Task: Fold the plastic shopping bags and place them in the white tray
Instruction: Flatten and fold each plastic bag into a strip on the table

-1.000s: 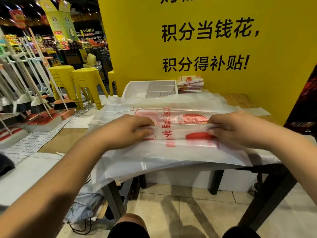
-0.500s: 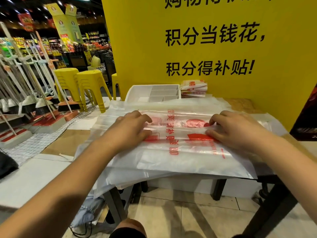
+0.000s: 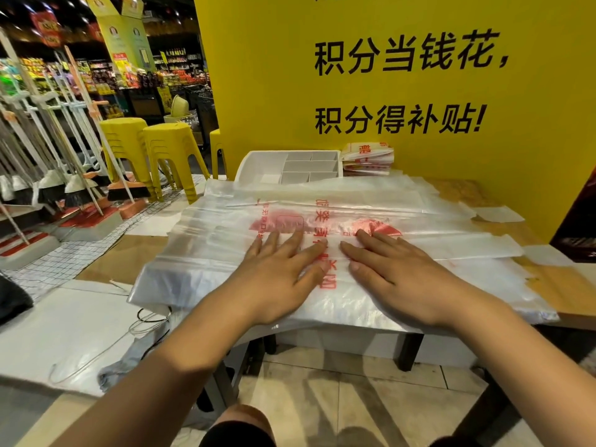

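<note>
A translucent plastic shopping bag (image 3: 419, 240) with red print lies folded lengthwise on top of several flat bags spread over the table. My left hand (image 3: 283, 272) and my right hand (image 3: 396, 272) press flat on its middle, fingers straight, side by side. The white tray (image 3: 258, 166) with dividers stands at the back of the table. A small stack of folded bags (image 3: 367, 159) sits just right of the tray against the yellow wall.
The wooden table (image 3: 574, 291) stands against a yellow sign wall (image 3: 387, 91). Yellow stools (image 3: 171, 150) and a rack of brooms (image 3: 64, 175) are to the left. Cardboard and cables lie on the floor at the left.
My hands let go of the bag's folded edge, moved toward each other and now lie flat on the fold. The near half of the bag was folded over away from me.
</note>
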Available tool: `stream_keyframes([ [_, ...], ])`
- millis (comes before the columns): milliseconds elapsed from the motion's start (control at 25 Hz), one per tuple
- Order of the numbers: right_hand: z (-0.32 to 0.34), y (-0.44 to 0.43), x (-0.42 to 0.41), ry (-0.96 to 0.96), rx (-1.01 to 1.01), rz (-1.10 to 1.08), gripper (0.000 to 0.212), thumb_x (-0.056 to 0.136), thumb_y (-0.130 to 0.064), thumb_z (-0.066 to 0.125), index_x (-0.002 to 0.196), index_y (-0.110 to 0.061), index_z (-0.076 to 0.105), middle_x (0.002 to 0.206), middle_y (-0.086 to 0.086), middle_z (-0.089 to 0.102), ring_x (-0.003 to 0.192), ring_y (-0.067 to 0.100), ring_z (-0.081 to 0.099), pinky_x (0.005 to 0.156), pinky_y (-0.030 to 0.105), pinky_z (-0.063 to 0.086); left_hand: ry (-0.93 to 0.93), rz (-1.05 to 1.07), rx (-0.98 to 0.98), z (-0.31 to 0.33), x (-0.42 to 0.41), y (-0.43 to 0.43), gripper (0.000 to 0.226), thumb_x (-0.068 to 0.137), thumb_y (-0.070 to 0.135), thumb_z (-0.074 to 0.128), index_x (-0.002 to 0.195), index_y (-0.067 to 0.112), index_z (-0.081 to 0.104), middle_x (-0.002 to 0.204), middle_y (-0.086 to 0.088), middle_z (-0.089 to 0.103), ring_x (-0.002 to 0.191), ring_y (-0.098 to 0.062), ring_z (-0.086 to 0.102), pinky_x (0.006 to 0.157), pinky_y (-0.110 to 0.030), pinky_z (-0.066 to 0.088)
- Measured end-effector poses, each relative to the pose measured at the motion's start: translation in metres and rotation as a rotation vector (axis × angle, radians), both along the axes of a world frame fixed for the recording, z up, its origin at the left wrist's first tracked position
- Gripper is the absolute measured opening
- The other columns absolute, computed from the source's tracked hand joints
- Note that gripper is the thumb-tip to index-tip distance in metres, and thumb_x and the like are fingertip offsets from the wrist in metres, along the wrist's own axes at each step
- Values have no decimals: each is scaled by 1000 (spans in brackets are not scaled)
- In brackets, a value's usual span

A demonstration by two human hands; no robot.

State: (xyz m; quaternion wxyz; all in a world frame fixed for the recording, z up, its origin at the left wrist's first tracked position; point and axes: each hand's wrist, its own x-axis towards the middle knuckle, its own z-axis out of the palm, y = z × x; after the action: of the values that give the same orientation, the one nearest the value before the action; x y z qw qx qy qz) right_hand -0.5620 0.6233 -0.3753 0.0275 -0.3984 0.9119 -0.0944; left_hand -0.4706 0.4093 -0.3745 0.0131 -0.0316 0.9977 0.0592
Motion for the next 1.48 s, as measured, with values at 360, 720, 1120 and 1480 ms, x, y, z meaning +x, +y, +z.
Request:
stream_keyframes([
  [360,1,61,-17,-49,55,-272,65,88,-73,-2,151,-56,0,164,-12,-11,151,9,-10,123,34,-6,17,188,-19,-6,8,-31,90,69,86,-12,153,55,-1,166,9,-12,153,-25,-13,122,-50,-8],
  [720,-4,67,-14,-8,7,-315,66,90,-74,4,153,-53,4,165,-13,-7,152,9,-7,123,34,-1,55,196,-13,-7,7,-25,71,86,77,3,153,53,3,166,11,-9,153,-21,-12,123,-49,-9],
  [1120,-8,65,-18,13,-41,-350,70,88,-79,11,153,-52,12,165,-16,0,152,8,0,121,34,3,142,134,56,-7,-8,-42,75,85,85,10,153,54,15,166,14,6,154,-15,-1,123,-47,-4],
  [1480,-8,65,-16,163,-139,-350,81,80,-91,25,144,-44,41,150,-14,39,139,12,32,115,40,28,309,77,168,-6,-8,-47,73,75,92,29,135,55,50,136,21,45,134,-9,32,120,-48,7],
])
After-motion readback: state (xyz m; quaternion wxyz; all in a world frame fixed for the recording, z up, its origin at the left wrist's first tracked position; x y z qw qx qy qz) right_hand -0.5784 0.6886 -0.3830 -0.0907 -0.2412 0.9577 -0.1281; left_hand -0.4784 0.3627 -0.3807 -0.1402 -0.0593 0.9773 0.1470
